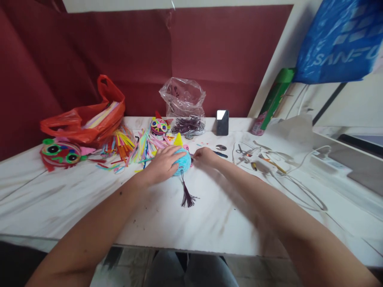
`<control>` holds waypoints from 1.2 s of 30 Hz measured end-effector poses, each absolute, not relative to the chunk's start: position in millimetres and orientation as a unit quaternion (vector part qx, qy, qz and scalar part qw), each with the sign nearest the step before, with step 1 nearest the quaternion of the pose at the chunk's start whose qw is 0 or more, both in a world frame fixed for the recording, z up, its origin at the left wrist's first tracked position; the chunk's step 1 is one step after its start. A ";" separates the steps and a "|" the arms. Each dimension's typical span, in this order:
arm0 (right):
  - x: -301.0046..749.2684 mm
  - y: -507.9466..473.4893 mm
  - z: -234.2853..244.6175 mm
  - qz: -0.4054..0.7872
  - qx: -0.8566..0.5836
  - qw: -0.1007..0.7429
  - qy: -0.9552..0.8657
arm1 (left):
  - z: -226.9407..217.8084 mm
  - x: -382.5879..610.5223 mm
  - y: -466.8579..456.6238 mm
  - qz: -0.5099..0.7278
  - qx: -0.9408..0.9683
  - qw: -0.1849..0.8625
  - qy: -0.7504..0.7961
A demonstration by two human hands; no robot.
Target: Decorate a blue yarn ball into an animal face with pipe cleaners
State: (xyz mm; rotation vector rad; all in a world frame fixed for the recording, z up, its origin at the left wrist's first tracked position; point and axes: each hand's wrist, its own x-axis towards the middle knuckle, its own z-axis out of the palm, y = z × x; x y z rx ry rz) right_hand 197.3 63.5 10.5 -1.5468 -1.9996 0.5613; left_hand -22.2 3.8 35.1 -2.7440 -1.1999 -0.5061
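A light blue craft ball [182, 162] with a yellow pointed piece [178, 139] on top rests on the table. Over its left side curves my left hand [165, 159], gripping it. My right hand [204, 156] is closed in a pinch at the ball's right edge; something small and dark shows by the fingertips, too small to name. From the ball's near side a dark purple tassel [187, 195] hangs by its loop and lies on the tabletop. Parts of the ball are hidden under my left fingers.
Left are a red plastic bag [86, 123], colourful strips [140, 149] and a finished-looking craft face [61, 153]; a smaller face [159, 125] stands behind. A clear bag of tassels [187, 123], phone [222, 122], pliers-like tool [220, 154] and white cables [295, 185] lie beyond and right.
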 end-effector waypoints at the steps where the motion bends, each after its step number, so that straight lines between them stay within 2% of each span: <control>1: 193.4 61.8 8.3 0.211 -0.568 0.258 -0.752 | 35.8 -22.2 3.6 -0.162 -0.902 0.052 -0.397; 5: 187.0 53.8 -1.5 0.202 -0.556 0.228 -0.773 | 37.5 -22.2 2.8 -0.150 -0.902 0.048 -0.402; 11: 190.7 47.5 -15.5 0.184 -0.556 0.225 -0.779 | 35.3 -22.3 3.5 -0.162 -0.904 0.051 -0.393; 18: 192.5 44.4 -23.5 0.206 -0.513 0.267 -0.789 | 35.2 -21.1 2.1 -0.165 -0.902 0.050 -0.395; 24: 195.5 33.3 -26.1 0.246 -0.501 0.340 -0.757 | 35.8 -21.0 1.0 -0.161 -0.901 0.049 -0.400; 26: 195.6 23.0 -22.6 0.291 -0.469 0.389 -0.737 | 35.3 -21.0 1.2 -0.164 -0.902 0.047 -0.398; 29: 190.5 6.1 -15.2 0.423 -0.398 0.463 -0.669 | 34.6 -20.9 1.2 -0.170 -0.900 0.046 -0.398; 32: 183.0 -5.9 -9.8 0.520 -0.371 0.488 -0.595 | 34.6 -20.5 0.6 -0.171 -0.900 0.045 -0.399; 36: 178.2 -11.9 -8.9 0.582 -0.351 0.501 -0.536 | 34.9 -20.2 0.0 -0.172 -0.900 0.047 -0.398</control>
